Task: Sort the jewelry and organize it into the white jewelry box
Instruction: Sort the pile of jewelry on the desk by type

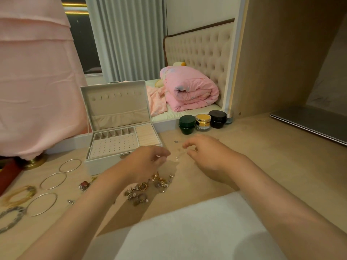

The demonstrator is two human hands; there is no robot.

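Observation:
The white jewelry box stands open on the wooden desk, its lid up and its compartments showing no jewelry. My left hand and my right hand hover just right of the box, each pinching an end of a thin silver chain stretched between them. Below my hands lies a heap of rings and earrings. Three thin silver bangles lie left of the heap, with a yellow bracelet and a grey bracelet at the far left. A red-stone piece rests near the box's front.
Three cosmetic jars, green, gold and black, stand at the desk's back edge. A small silver piece lies in front of them. A closed laptop sits at the right. A pink cloth-covered stand rises at the left.

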